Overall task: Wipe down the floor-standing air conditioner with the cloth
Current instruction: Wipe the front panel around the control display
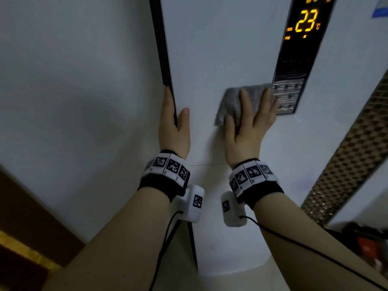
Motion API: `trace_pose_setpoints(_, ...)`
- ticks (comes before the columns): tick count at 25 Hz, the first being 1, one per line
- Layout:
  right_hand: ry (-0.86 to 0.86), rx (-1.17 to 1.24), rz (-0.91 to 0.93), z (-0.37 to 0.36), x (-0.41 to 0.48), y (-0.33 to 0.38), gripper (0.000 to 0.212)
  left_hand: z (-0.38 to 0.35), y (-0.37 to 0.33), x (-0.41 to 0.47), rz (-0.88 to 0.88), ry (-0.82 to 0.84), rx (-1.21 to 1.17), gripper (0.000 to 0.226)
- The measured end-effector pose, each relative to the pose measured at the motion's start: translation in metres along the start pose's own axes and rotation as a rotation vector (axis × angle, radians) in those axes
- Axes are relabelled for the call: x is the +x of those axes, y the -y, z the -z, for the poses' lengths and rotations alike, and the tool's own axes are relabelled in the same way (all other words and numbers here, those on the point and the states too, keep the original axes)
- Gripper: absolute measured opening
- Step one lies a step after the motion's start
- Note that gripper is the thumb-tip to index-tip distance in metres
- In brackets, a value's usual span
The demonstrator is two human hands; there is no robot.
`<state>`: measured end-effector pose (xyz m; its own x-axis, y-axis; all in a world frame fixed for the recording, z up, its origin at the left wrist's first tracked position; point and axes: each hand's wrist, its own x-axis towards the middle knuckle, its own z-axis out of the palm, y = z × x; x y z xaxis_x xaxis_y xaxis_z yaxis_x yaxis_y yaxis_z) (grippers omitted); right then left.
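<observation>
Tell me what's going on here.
A person is wiping the white floor-standing air conditioner. The right hand presses a grey cloth flat against the front panel, right beside the button pad under the display reading 23. The left hand rests on the unit's left edge by the dark strip, thumb on the front.

Dim, bluish light. The orange digits (306, 21) on the tall black glossy control panel (294, 57) glow brightest, slightly bloomed. Left of that panel, soft shadow covers the pale grey wall (73, 80). Straight lines bow, probably wide-angle distortion; detail is soft throughout.
</observation>
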<state>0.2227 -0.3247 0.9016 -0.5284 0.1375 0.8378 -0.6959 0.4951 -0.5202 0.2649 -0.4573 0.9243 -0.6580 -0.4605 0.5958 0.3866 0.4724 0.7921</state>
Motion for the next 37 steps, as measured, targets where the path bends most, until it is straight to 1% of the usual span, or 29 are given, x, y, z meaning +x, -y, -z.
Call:
trace_pose_setpoints(1,0.028,-0.016,0.050,0.003,-0.001,-0.006,0.047,-0.001,-0.001,0.000,-0.009,0.002,-0.001,0.061)
trace_pose_setpoints(2,0.019,-0.019,0.040,0.007,0.002,-0.012,0.047,-0.001,-0.003,0.001,-0.022,0.005,-0.007,0.063)
trace_pose_setpoints(5,-0.081,0.043,-0.226,0.014,0.011,-0.014,0.049,-0.006,-0.013,0.006,-0.044,-0.005,-0.004,0.072)
trace_pose_setpoints(6,-0.069,0.050,-0.253,0.014,0.009,-0.010,0.050,-0.008,-0.015,0.006,-0.043,-0.016,0.009,0.074)
trace_pose_setpoints(8,-0.034,0.043,-0.221,0.017,0.007,-0.009,0.051,-0.010,-0.018,0.007,-0.036,-0.024,0.024,0.075)
trace_pose_setpoints(9,-0.047,0.052,-0.241,0.020,0.010,-0.012,0.050,-0.010,-0.018,0.007,-0.035,-0.019,0.028,0.076)
trace_pose_setpoints(12,-0.203,0.089,-0.449,0.028,0.027,-0.019,0.053,-0.012,-0.018,0.006,-0.044,-0.029,0.068,0.076)
trace_pose_setpoints(13,-0.204,0.074,-0.469,0.027,0.026,-0.016,0.054,-0.013,-0.019,0.005,-0.049,-0.038,0.083,0.077)
trace_pose_setpoints(16,-0.026,0.036,-0.384,0.018,0.003,-0.005,0.059,-0.020,-0.023,0.003,-0.052,-0.068,0.123,0.085)
trace_pose_setpoints(17,0.004,0.039,-0.371,0.019,0.000,-0.007,0.060,-0.020,-0.023,0.002,-0.054,-0.073,0.137,0.088)
trace_pose_setpoints(18,-0.009,0.045,-0.384,0.022,0.004,-0.012,0.060,-0.020,-0.023,0.003,-0.057,-0.072,0.150,0.091)
trace_pose_setpoints(21,-0.169,0.068,-0.549,0.033,0.027,-0.024,0.061,-0.020,-0.022,0.005,-0.036,-0.049,0.154,0.095)
trace_pose_setpoints(22,-0.178,0.068,-0.567,0.034,0.029,-0.023,0.062,-0.021,-0.022,0.005,-0.024,-0.050,0.154,0.097)
trace_pose_setpoints(25,-0.051,0.029,-0.466,0.026,0.014,-0.012,0.062,-0.025,-0.025,0.003,-0.006,-0.081,0.174,0.100)
trace_pose_setpoints(27,-0.029,0.004,-0.416,0.031,0.012,-0.018,0.062,-0.028,-0.026,0.001,-0.032,-0.101,0.216,0.100)
trace_pose_setpoints(28,-0.049,-0.010,-0.430,0.035,0.018,-0.025,0.062,-0.030,-0.027,0.000,-0.048,-0.114,0.241,0.100)
trace_pose_setpoints(30,-0.111,-0.015,-0.519,0.044,0.031,-0.036,0.062,-0.033,-0.030,-0.001,-0.069,-0.139,0.288,0.099)
trace_pose_setpoints(32,-0.116,-0.021,-0.560,0.044,0.033,-0.036,0.063,-0.039,-0.034,-0.002,-0.066,-0.159,0.327,0.098)
trace_pose_setpoints(35,-0.043,-0.009,-0.522,0.039,0.022,-0.031,0.065,-0.046,-0.037,-0.003,-0.048,-0.188,0.420,0.097)
trace_pose_setpoints(37,-0.039,0.004,-0.489,0.048,0.029,-0.040,0.064,-0.048,-0.038,-0.004,-0.048,-0.192,0.478,0.096)
